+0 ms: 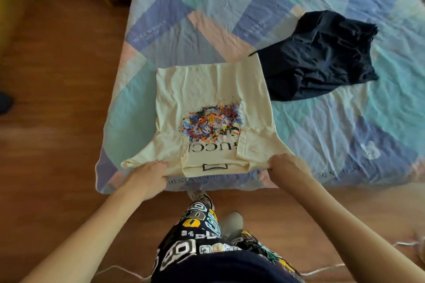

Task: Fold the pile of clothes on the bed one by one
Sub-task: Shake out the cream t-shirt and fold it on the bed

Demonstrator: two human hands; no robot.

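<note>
1. Fingers of the left hand [149,173] and right hand [287,167] pinch the cream T-shirt [207,89] at its shoulders.
2. It lies flat on the bed [345,110], near edge.
3. Dark clothes [322,57] lie crumpled just beside it.

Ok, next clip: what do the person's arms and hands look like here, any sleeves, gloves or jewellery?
Both forearms are bare as far as the picture shows: no sleeves, no gloves. The left hand and the right hand show no watch, bracelet or ring that I can make out. Lower down, the person wears dark trousers printed with white, yellow and green patches.
</note>
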